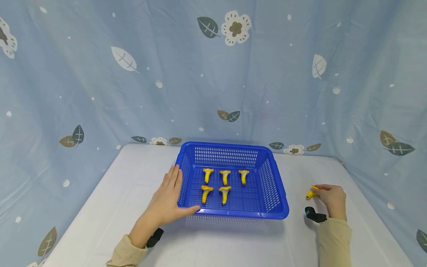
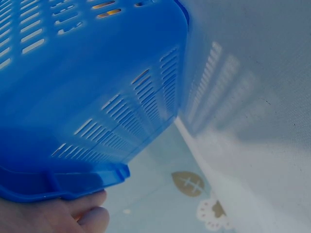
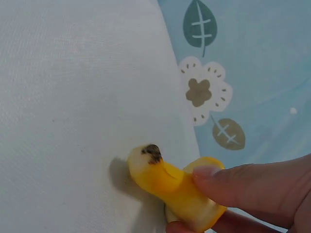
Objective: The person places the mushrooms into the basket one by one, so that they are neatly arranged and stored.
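A blue plastic basket (image 1: 233, 213) stands on the table with several yellow chanterelle mushrooms (image 1: 225, 194) lying in it in two rows, caps toward the back. My left hand (image 1: 170, 202) rests on its near left corner, fingers straight along the left rim and thumb along the front rim. In the left wrist view, fingertips (image 2: 92, 218) show under the rim of the slotted basket (image 2: 97, 97). Off to the right of the basket, my right hand (image 1: 331, 198) pinches another chanterelle mushroom (image 3: 180, 189) between thumb and fingers, its dark-tipped stem pointing away from the palm, close over the table.
A white cloth (image 1: 233, 248) covers the table. Behind and at both sides hangs a blue curtain (image 1: 267, 74) printed with leaves and flowers. Black wrist cameras (image 1: 315, 215) sit on both wrists.
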{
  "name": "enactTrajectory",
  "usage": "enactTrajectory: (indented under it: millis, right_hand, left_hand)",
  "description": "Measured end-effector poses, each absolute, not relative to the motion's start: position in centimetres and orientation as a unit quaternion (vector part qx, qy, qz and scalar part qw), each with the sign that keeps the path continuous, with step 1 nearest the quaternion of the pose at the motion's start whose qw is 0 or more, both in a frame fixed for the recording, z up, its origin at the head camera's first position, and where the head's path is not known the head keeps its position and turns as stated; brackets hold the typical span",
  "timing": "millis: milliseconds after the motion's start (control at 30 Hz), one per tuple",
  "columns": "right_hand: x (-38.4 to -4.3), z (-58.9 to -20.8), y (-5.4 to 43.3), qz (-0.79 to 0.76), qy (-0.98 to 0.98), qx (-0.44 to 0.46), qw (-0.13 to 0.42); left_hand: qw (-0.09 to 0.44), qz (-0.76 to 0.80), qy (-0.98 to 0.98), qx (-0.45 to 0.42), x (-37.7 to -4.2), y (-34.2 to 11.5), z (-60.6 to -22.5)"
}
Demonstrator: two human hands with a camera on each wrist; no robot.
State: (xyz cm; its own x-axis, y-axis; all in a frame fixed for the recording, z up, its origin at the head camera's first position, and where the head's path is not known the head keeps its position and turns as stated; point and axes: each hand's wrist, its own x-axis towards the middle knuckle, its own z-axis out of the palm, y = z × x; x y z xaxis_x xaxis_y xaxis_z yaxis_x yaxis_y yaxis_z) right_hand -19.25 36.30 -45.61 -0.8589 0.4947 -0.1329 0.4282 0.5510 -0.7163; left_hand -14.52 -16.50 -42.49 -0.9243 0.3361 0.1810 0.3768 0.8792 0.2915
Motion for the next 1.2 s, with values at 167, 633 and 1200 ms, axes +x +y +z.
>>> enactTrajectory:
  millis: [167, 633, 1200]
  right_hand:
    - [-19.2, -45.6, 36.5, 0.406, -0.876, -0.257, 0.039]
    - [-18.9, -44.5, 36.1, 0.473, -0.847, -0.237, 0.056]
    - [-18.7, -40.5, 33.9, 0.568, -0.795, -0.172, 0.127]
  left_hand:
    - [0.066, -0.16, -0.968, -0.184, -14.5, -16.6, -42.5]
    - [0.065, -0.161, -0.967, -0.187, -14.4, -16.6, -42.4]
    - [0.062, -0.161, -0.967, -0.185, -14.5, -16.5, -42.6]
